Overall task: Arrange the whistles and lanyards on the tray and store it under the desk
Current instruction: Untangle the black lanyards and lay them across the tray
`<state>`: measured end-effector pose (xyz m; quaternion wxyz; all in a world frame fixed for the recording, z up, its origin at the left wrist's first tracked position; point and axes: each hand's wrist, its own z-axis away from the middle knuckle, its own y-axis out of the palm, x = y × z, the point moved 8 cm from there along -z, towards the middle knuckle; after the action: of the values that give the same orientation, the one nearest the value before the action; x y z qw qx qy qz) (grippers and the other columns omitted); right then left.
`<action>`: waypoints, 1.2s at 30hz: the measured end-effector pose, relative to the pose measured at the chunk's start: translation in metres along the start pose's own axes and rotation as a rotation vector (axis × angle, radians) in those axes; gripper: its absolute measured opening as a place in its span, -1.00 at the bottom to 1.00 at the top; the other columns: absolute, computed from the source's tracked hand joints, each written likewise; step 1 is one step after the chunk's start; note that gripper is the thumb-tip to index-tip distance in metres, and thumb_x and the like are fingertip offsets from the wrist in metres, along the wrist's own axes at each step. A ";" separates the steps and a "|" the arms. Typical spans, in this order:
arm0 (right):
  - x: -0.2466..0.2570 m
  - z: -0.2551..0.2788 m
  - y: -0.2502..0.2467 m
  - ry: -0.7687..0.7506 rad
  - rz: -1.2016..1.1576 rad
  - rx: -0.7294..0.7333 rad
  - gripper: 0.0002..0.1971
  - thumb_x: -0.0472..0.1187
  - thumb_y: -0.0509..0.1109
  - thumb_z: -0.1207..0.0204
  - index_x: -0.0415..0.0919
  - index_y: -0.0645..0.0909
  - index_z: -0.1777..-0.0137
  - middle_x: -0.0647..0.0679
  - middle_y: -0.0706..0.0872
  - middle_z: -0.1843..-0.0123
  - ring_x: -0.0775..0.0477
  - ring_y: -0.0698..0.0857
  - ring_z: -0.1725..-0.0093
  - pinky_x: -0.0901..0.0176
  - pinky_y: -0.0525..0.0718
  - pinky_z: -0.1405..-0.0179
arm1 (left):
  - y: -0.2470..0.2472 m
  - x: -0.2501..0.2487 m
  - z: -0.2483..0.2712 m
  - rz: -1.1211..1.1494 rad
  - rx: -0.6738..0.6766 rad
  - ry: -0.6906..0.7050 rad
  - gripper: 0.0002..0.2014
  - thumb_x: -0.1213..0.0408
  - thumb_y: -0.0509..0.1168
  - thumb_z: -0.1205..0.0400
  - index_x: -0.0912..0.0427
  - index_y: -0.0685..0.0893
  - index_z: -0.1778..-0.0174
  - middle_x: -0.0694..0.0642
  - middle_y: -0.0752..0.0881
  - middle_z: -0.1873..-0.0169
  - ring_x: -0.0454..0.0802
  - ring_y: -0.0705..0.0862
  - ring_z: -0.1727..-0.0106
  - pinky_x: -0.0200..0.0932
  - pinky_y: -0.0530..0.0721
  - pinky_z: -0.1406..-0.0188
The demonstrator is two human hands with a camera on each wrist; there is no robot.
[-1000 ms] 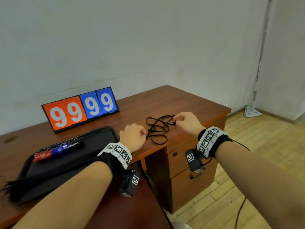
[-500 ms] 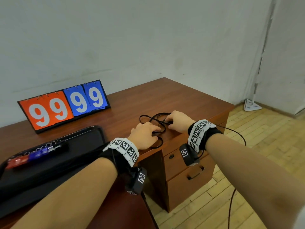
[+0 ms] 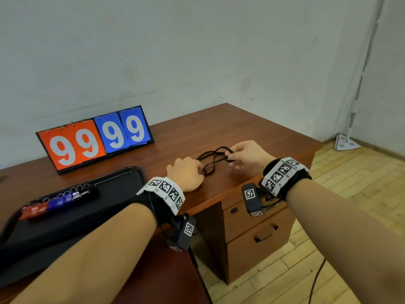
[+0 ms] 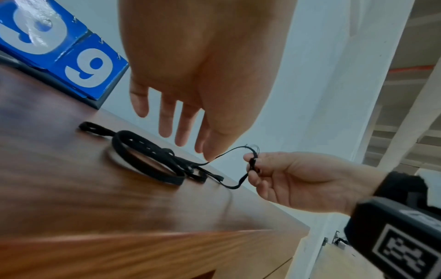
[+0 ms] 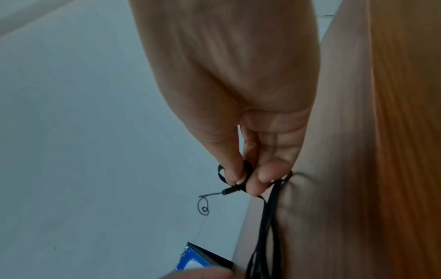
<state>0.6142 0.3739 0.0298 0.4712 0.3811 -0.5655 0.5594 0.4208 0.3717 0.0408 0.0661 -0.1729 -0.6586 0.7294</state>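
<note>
Black lanyards lie tangled on the tabletop, right of the scoreboard. Right hand grip pinches one strap end w/ thumb & fingertips. Left hand grip looks like pinching another strap, fingers mostly straight. Tray w/ whistles sits in front of the scoreboard.

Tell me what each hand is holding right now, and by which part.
The right hand pinches a black lanyard at its end loop, thumb against fingertips. The left hand pinches a strand of the same tangle, which lies on the desk.
</note>
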 end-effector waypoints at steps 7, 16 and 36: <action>0.012 0.010 0.013 -0.010 -0.180 0.081 -0.85 -0.43 0.39 -0.59 -0.41 0.69 -0.12 -0.21 0.75 0.26 0.05 0.74 0.37 0.29 0.70 0.35 | -0.018 -0.027 0.000 0.456 -0.128 0.112 -0.61 0.02 0.38 -0.62 -0.03 0.54 -0.34 -0.07 0.68 -0.08 -0.09 0.66 -0.10 -0.12 0.62 -0.14; 0.039 0.024 0.028 -0.091 -0.189 0.174 -0.72 -0.44 0.46 -0.53 -0.40 0.63 -0.23 -0.28 0.79 0.11 -0.07 0.78 0.25 0.18 0.75 0.27 | -0.038 -0.030 0.009 0.665 -0.266 0.133 -0.96 0.27 0.41 -0.62 0.04 0.69 0.12 0.02 0.81 0.33 0.02 0.82 0.27 -0.14 0.78 0.27; 0.120 0.024 0.064 -0.461 0.136 0.181 -0.80 -0.35 0.36 -0.63 -0.30 0.69 -0.20 -0.07 0.76 0.21 0.10 0.73 0.24 0.34 0.72 0.09 | -0.130 0.033 0.027 0.717 -0.658 0.092 -0.82 0.37 0.41 -0.57 -0.04 0.68 0.23 0.03 0.75 0.33 -0.12 0.74 0.29 -0.35 0.63 0.29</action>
<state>0.5186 0.3671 0.1291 0.2549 0.5003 -0.6299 0.5366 0.3638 0.3733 0.1654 -0.2185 -0.4325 -0.7496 0.4508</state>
